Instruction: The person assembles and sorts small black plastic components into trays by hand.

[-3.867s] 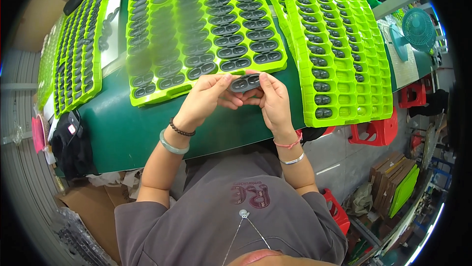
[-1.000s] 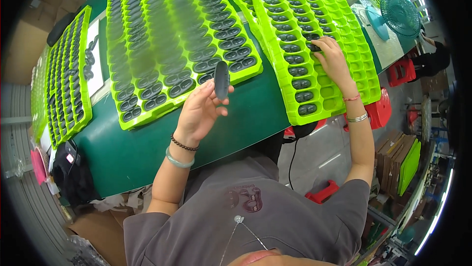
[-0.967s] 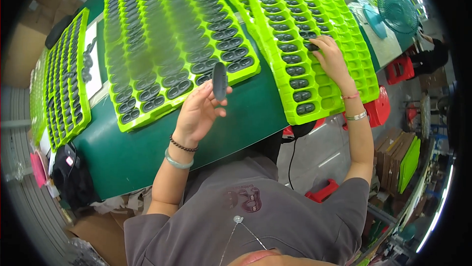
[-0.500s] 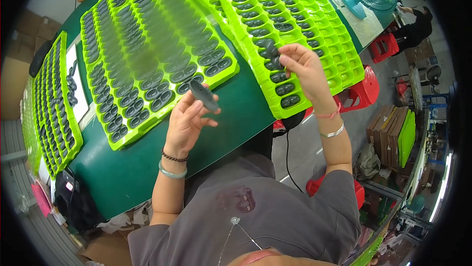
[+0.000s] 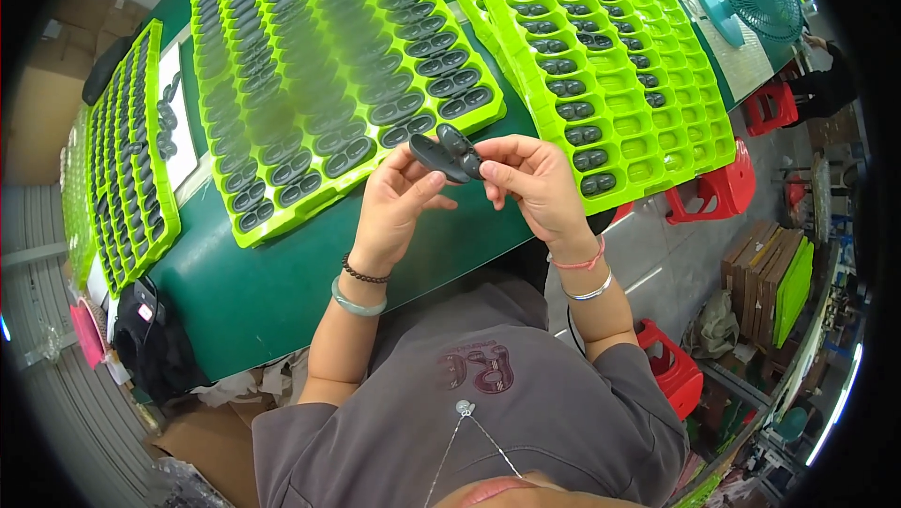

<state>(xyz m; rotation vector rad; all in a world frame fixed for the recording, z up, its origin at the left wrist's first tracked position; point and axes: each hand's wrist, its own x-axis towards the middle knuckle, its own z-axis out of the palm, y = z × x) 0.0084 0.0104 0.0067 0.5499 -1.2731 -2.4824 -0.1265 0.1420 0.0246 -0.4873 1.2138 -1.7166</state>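
Green tabletop (image 5: 282, 292) carries lime plastic trays (image 5: 328, 86) of dark oval shells. Above its near edge, the left hand (image 5: 399, 203) pinches one dark oval plastic shell (image 5: 430, 153) between thumb and fingertips; the right hand (image 5: 535, 180) presses a second dark shell (image 5: 460, 147) against it, fingers closed around it.

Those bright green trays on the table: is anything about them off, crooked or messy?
Nothing looks spilled or broken. The right-hand green tray has a patch of empty pockets at its near right end, while the middle tray looks full. Both hands hold dark oval parts together above the green table.
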